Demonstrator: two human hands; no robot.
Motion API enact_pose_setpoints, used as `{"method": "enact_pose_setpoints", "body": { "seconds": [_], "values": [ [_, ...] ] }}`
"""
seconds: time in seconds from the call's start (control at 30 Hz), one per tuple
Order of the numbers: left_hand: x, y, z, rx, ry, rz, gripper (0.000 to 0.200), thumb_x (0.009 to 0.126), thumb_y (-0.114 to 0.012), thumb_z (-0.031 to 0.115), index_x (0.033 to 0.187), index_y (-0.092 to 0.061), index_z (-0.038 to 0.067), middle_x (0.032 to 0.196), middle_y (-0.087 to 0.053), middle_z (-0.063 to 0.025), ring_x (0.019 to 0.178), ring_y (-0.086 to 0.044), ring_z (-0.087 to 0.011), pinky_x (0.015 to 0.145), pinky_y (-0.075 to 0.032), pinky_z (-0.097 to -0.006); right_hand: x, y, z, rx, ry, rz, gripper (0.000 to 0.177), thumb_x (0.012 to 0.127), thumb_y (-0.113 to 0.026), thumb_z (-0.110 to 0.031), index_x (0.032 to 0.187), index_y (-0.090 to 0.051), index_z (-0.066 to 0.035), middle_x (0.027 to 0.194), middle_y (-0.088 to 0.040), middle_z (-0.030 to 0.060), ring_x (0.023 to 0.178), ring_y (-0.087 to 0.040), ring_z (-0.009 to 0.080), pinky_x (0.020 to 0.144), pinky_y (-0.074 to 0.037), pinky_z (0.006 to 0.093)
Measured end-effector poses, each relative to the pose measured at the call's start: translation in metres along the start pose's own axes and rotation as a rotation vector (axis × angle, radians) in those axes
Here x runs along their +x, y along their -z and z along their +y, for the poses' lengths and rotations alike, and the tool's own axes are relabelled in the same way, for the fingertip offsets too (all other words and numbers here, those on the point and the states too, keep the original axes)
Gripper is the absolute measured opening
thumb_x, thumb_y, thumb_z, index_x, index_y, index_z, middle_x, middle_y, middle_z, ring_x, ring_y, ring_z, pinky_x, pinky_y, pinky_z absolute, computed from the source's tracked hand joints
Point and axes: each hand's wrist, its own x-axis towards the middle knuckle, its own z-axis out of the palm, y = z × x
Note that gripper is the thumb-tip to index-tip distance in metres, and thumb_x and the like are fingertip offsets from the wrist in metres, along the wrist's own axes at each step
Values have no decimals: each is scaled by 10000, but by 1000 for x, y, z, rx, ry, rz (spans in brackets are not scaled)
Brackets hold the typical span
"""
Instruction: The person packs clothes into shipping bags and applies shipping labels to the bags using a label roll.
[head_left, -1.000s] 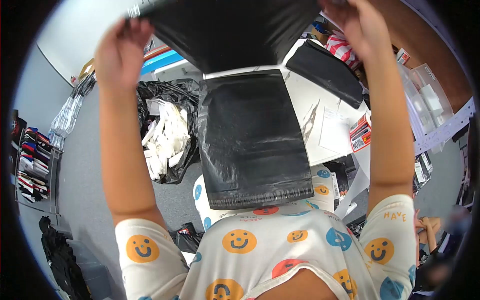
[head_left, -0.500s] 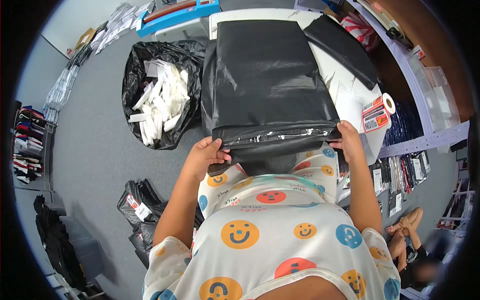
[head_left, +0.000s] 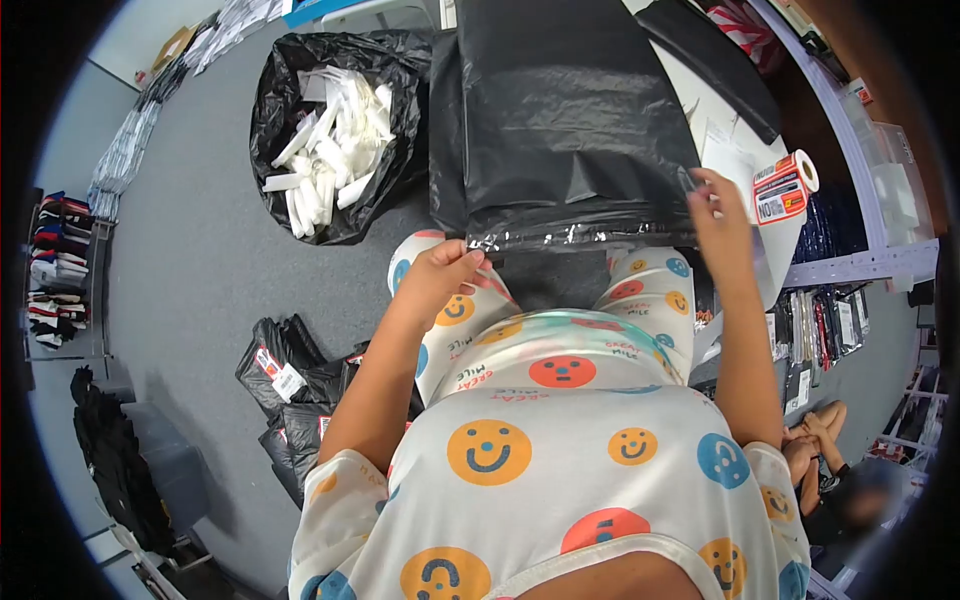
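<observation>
A large black plastic mailer bag (head_left: pixel 560 120) lies on the white table (head_left: pixel 722 150), its near edge hanging toward my lap. A shiny adhesive strip (head_left: pixel 580 236) runs along that edge. My left hand (head_left: pixel 446 272) grips the bag's near left corner just below the strip. My right hand (head_left: pixel 716 215) is raised at the bag's right side, its fingertips pinching the right edge near the strip's end. Whether a thin clear liner is also in those fingers I cannot tell.
An open black rubbish bag (head_left: pixel 285 70) full of white paper strips stands left of the table. Packed black parcels (head_left: pixel 290 380) lie on the floor by my left leg. A label roll (head_left: pixel 785 190), another black bag (head_left: pixel 715 60), right-hand shelving (head_left: pixel 870 262) and a seated person (head_left: pixel 822 450) are nearby.
The bag, held overhead a second ago, now lies on the table. My right hand has lifted from the near edge to the bag's right side; my left hand stays at the left corner.
</observation>
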Motion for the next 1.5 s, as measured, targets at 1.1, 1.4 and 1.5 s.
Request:
{"method": "enact_pose_setpoints", "body": {
  "seconds": [1.1, 1.4, 1.5],
  "values": [
    [3, 9, -8, 97, 70, 43, 109, 823, -575, 165, 851, -615, 68, 774, -607, -19, 665, -567, -100, 593, -444, -235, -165, 258, 275, 1011, -712, 889, 97, 825, -535, -197, 838, -556, -103, 635, -436, -40, 462, -374, 64, 385, -292, 193],
    [-36, -74, 128, 472, -976, -118, 367, 750, -617, 27, 1108, -587, 102, 827, -587, -36, 689, -533, -80, 548, -430, -201, -56, 128, -35, 717, 478, 714, 88, 854, -471, -99, 810, -489, -25, 627, -382, 27, 498, -309, 100, 456, -310, 249],
    [-44, -122, 150, 287, -1465, -256, 337, 690, -632, 15, 1023, -582, 33, 888, -602, -86, 725, -591, -180, 597, -490, -259, -36, 75, -106, 360, 981, 390, 42, 791, -455, -2, 778, -491, -20, 697, -448, 71, 507, -430, 127, 460, -458, 319]
  ]
}}
